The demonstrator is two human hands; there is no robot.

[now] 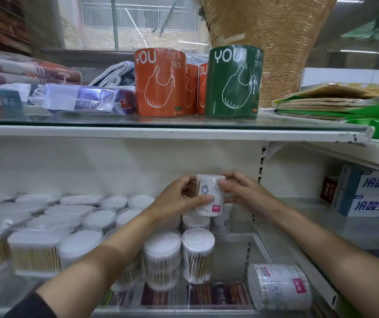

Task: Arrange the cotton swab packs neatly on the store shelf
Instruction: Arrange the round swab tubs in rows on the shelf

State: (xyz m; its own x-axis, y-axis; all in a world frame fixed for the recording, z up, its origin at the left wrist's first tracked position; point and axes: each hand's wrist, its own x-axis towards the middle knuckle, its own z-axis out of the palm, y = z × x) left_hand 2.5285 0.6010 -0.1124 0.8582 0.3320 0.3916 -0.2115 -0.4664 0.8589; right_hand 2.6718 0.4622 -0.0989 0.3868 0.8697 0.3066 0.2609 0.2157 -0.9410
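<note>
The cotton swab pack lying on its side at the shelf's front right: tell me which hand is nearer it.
Right. The right hand is up on the held pack, above the tipped pack; the left hand grips the same pack from its far side.

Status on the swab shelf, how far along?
Mostly done: rows of clear round cotton swab tubs stand upright across the left of the white lower shelf. In hand: the left hand and right hand both grip one white labelled swab tub, held above the stacked tubs at the row's right end. Left: a clear swab tub with pink label lies on its side at the front right.
</note>
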